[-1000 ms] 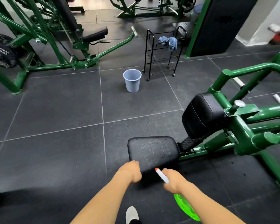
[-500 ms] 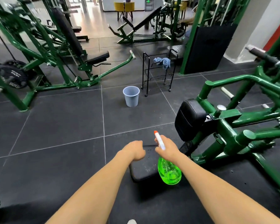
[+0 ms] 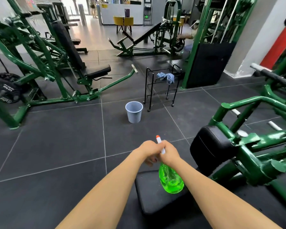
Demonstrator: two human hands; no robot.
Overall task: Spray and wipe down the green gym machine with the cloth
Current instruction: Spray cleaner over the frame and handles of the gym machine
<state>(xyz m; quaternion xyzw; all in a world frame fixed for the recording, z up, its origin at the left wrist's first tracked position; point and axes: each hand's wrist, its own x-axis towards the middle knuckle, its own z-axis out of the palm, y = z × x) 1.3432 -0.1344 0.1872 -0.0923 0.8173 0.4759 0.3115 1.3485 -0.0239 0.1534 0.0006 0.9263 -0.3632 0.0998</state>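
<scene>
At 10 o'clock across the dark tiled floor (image 3: 56, 146): a green plate-loaded machine (image 3: 45, 66) with a black seat, standing well apart from the hands. At 12 o'clock, mid-distance: a grey bucket (image 3: 134, 112) on the floor, just beside a black wire rack (image 3: 161, 86); the blue cloth (image 3: 166, 77) is draped on the rack's top shelf, well apart from both hands. Centre, near: left hand (image 3: 148, 150) with fingers curled, touching the right hand at the sprayer neck; whether it grasps anything, cannot tell. Right hand (image 3: 169, 153) clenched around the neck of the green spray bottle (image 3: 171, 180), white nozzle with orange tip pointing toward 12 o'clock, bottle body hanging below the grip. Bottle hangs over the black seat pad (image 3: 155, 199) of the green gym machine (image 3: 254, 154), whose frame and black back pad (image 3: 211, 146) lie at 3 o'clock of the hands.
</scene>
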